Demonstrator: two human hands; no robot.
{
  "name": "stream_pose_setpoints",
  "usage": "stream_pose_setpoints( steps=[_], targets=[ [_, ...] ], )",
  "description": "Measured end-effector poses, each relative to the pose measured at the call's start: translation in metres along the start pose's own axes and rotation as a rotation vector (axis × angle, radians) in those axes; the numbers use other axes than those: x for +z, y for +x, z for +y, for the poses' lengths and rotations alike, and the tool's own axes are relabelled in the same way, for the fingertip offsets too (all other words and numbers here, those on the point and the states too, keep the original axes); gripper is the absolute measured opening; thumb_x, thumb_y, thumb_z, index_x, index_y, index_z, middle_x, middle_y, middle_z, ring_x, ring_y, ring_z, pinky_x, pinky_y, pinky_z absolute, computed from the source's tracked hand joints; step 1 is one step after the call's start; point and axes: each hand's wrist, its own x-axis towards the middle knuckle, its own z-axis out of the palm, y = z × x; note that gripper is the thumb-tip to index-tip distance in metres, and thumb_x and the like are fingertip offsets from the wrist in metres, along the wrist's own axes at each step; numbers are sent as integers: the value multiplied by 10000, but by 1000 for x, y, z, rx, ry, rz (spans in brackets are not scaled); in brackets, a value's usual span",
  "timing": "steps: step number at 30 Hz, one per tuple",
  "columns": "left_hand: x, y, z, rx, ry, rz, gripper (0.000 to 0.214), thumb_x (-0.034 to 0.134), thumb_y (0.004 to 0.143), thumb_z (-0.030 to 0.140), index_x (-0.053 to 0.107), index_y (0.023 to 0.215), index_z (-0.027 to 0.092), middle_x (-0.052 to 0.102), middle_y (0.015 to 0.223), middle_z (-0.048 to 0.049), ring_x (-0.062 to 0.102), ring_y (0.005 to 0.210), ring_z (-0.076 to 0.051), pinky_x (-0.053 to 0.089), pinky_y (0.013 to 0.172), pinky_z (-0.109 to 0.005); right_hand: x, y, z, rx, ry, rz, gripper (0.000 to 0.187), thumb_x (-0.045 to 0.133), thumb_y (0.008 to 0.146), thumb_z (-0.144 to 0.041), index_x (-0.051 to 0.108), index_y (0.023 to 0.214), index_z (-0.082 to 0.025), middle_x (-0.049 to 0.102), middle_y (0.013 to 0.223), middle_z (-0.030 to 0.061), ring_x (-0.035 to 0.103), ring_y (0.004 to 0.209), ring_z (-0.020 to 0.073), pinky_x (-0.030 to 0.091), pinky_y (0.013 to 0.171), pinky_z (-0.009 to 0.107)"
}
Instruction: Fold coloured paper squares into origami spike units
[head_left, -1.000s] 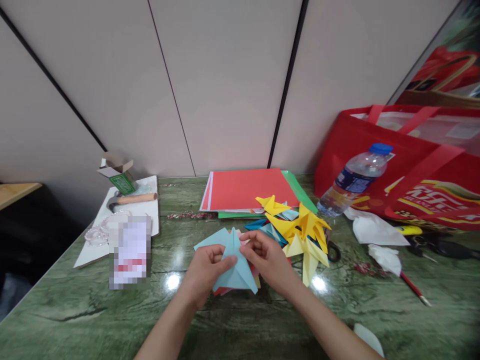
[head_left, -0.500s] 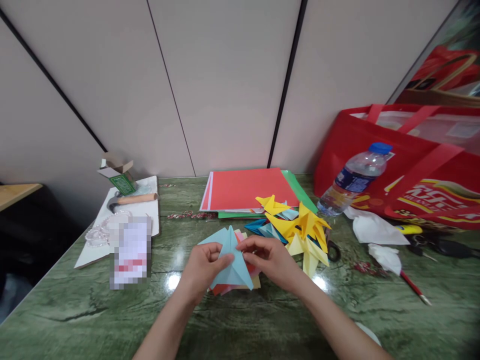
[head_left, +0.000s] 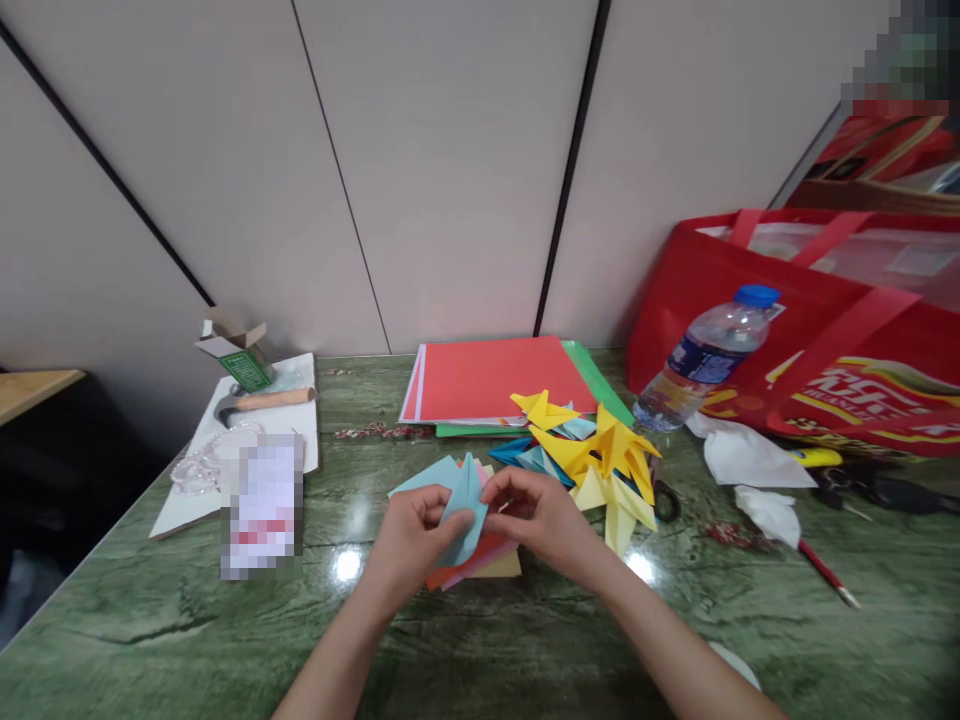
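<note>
A light blue folded origami paper (head_left: 466, 508) is held between my two hands, its narrow tip pointing away from me. My left hand (head_left: 416, 530) pinches it from the left with thumb and fingers. From the right, my right hand (head_left: 531, 515) pinches its edge. Under the paper lies a small stack of coloured sheets (head_left: 495, 565) in orange, pink and tan, partly covered by my hands. Just beyond my right hand is a pile of folded yellow paper pieces (head_left: 611, 445), with blue folded pieces (head_left: 536, 458) at its left side.
Large red sheets (head_left: 499, 378) lie at the back by the wall. On the left, a hammer (head_left: 274, 399), a small green box (head_left: 247, 368) and beads (head_left: 206, 468) rest on a white board. A water bottle (head_left: 705, 360), red bag (head_left: 675, 270) and brush (head_left: 825, 572) are at right.
The light blue paper, spread wide at its near end before, is now folded narrower, its right side brought inward. Both hands keep hold in nearly the same place.
</note>
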Motion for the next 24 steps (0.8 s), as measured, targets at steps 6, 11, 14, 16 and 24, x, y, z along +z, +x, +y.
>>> stream_pose_setpoints(
  steps=[6,11,14,16,24],
  targets=[
    [2,-3,7,40,10,-6,184,684,606,286,616,598,116,577,501,19,458,453,-81,311,427,-171,0,1,1,33,116,13,226,723,580,-170,525,687,-174,541,644,-44,511,562,92,402,514,206],
    [1,-4,8,49,31,-56,131,714,572,227,656,622,120,598,499,15,535,483,-115,396,471,-195,-1,0,0,44,154,-9,267,740,568,-164,509,702,-177,542,637,-45,511,585,100,397,523,207],
    [1,-3,6,56,44,-85,125,695,609,242,677,663,131,637,541,1,574,513,-131,431,495,-205,-3,0,1,57,137,-55,250,731,590,-173,542,754,-169,545,645,-41,512,591,101,393,539,212],
    [1,-3,5,37,-1,-105,174,666,652,304,683,689,135,664,577,-16,602,535,-149,461,524,-227,-5,1,3,54,114,-72,203,715,620,-196,567,754,-162,543,644,-38,505,586,97,386,546,213],
    [-3,-2,3,24,-168,-203,383,619,691,455,666,874,122,713,753,-83,664,680,-214,524,632,-304,-8,2,5,98,184,-11,202,722,614,-310,601,674,-159,606,653,-13,566,611,136,428,604,255]
  ],
)
